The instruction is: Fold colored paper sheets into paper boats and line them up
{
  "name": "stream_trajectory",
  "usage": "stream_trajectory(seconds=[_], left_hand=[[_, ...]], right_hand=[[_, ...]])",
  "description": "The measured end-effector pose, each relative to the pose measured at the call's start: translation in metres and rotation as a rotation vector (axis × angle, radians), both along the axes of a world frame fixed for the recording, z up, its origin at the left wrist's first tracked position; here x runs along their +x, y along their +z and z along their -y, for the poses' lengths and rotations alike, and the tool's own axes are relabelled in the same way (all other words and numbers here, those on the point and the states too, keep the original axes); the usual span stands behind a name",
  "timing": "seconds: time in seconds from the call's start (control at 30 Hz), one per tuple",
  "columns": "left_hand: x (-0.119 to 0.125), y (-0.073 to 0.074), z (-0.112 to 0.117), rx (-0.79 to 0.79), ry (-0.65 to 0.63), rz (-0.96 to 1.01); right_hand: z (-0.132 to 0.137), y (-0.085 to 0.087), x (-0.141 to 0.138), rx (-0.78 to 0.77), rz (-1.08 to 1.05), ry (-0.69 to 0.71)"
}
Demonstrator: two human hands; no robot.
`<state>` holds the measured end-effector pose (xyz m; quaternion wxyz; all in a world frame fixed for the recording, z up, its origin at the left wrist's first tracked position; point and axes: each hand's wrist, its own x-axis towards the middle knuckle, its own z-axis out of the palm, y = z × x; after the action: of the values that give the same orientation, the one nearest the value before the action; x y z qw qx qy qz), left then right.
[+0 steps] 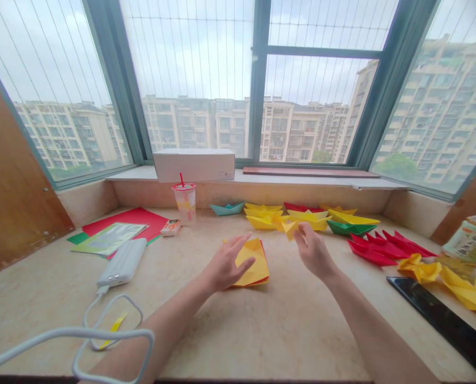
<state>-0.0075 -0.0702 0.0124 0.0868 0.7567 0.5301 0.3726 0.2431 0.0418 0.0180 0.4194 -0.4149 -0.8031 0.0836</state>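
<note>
My left hand (230, 262) rests over the left side of a stack of square yellow paper (257, 266), its fingers stretched out and thumb apart. A red sheet peeks out along the stack's right edge. To the right, the closed fingers of my right hand (313, 249) pinch a small yellow paper boat (289, 228) by its right end. Just behind it stand yellow boats (261, 220), a pale yellow boat (307, 215) and a green boat (352, 228). The fingertips of my right hand are partly hidden.
On the left lie a white power bank (122, 262) with a looped cable (113, 332), red paper (128, 218) and a small box (171, 228). A lidded cup (185, 202) stands behind. Red boats (381, 248), a black phone (441, 325) and a bottle (470, 237) occupy the right.
</note>
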Motion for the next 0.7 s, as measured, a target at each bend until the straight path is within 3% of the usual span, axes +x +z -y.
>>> stream_trajectory(seconds=[0.1,0.2,0.33,0.5,0.7], left_hand=[[0.011,0.001,0.004,-0.19,-0.134,0.319],[0.018,0.004,0.006,-0.285,-0.232,0.55],[0.016,0.012,0.008,-0.376,-0.256,0.775],[0.014,0.019,0.008,-0.527,-0.27,0.915],[0.016,0.022,0.007,-0.439,-0.321,0.967]], right_hand=[[0.035,-0.002,-0.024,-0.081,-0.088,0.42],[0.054,-0.004,-0.036,-0.195,-0.131,0.572],[0.056,-0.005,-0.037,-0.266,-0.255,0.581],[0.052,-0.001,-0.037,-0.386,-0.508,0.599],[0.043,-0.006,-0.041,-0.458,-0.629,0.478]])
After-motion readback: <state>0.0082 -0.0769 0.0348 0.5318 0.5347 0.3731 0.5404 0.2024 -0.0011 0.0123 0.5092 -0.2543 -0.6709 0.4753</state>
